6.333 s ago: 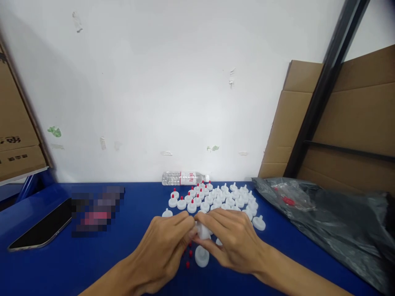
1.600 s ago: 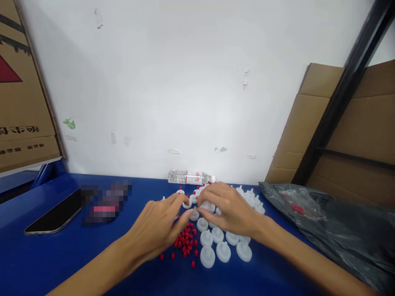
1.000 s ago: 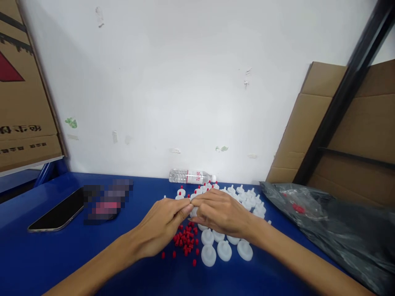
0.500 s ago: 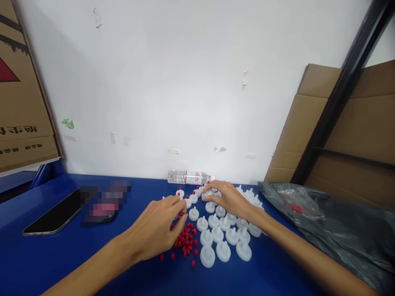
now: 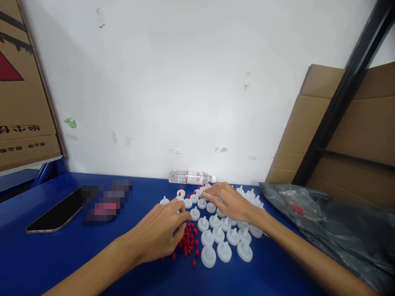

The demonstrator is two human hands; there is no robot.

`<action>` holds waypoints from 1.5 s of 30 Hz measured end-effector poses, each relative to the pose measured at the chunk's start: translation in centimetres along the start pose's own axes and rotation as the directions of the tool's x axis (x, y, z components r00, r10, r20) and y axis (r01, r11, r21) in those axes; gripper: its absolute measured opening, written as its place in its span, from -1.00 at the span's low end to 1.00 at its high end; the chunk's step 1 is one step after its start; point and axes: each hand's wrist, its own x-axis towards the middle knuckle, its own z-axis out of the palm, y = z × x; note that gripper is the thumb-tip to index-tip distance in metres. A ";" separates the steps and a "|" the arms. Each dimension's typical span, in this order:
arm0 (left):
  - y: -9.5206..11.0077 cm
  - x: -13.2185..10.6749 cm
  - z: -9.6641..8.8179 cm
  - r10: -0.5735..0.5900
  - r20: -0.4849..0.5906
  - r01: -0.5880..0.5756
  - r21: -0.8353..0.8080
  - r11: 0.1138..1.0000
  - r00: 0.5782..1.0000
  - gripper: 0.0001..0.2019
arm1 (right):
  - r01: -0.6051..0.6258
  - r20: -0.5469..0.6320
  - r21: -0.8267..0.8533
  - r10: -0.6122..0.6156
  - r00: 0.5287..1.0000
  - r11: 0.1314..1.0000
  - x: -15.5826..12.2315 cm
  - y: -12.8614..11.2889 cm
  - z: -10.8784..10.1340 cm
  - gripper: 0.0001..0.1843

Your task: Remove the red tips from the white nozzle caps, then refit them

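Observation:
My left hand (image 5: pixel 163 232) is curled over the left side of a pile of small red caps (image 5: pixel 187 242). Its thumb and fingers bend toward each other, and whatever they hold is hidden. My right hand (image 5: pixel 228 201) has its thumb and index fingertips together at the spout of a white spouted lid (image 5: pixel 201 204), which rests upright on the blue table (image 5: pixel 148 279). Rows of similar white lids (image 5: pixel 224 251) stand below and around the right hand, spouts up. Toward the back, several lids (image 5: pixel 180 192) carry red caps on their spouts.
A clear plastic bottle (image 5: pixel 193 177) lies against the white wall. At left are a black phone (image 5: pixel 55 211) and a blurred item (image 5: pixel 106 207). Dark plastic sheeting (image 5: pixel 339 230) with a clear bag of red pieces (image 5: pixel 300 207) covers the right. Cardboard (image 5: pixel 27 102) stands at the far left.
My right hand has brought a white lid down and left into the row behind the others. My left hand has shifted slightly, and the red between its fingers no longer shows.

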 end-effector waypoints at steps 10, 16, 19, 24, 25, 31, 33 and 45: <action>0.3 0.1 -0.3 0.013 -0.023 -0.012 0.061 0.998 1.000 -0.77 | -0.053 0.035 -0.036 0.054 0.998 0.998 -0.6 1.1 1.1 -0.41; 0.2 0.3 -0.5 -0.006 -0.119 0.011 0.049 0.999 0.993 -0.76 | -0.039 -0.069 0.018 0.040 0.997 0.999 -0.3 1.0 0.2 -0.58; 0.3 0.3 -0.6 -0.034 -0.244 0.036 0.003 0.999 0.969 -0.76 | -0.030 -0.165 0.052 0.039 0.985 0.998 0.0 -0.1 -0.9 -0.74; 0.8 0.3 -0.5 -0.039 -0.330 0.017 -0.070 0.997 0.943 -0.79 | 0.191 -0.116 0.247 -0.167 0.979 0.950 -0.5 -4.0 -1.5 -0.91; 0.9 0.3 -0.4 -0.042 -0.311 0.019 -0.077 0.997 0.950 -0.82 | 0.219 -0.095 0.269 -0.200 0.975 0.938 -0.7 -4.7 -1.5 -0.91; 1.8 0.3 -0.2 -0.111 -0.195 0.092 -0.106 0.990 0.975 -0.71 | 0.247 -0.137 0.290 -0.216 0.967 0.925 -1.3 -6.8 -1.2 -0.84; 2.0 0.4 -0.3 -0.136 -0.166 0.109 -0.167 0.980 0.977 -0.66 | 0.293 -0.134 0.258 -0.267 0.954 0.920 -1.2 -6.6 -1.3 -0.84; 0.6 0.4 -1.3 -0.207 -0.159 0.180 -0.170 0.969 0.965 -0.69 | -0.063 -0.210 0.097 0.082 0.974 0.993 0.1 2.6 0.3 -0.72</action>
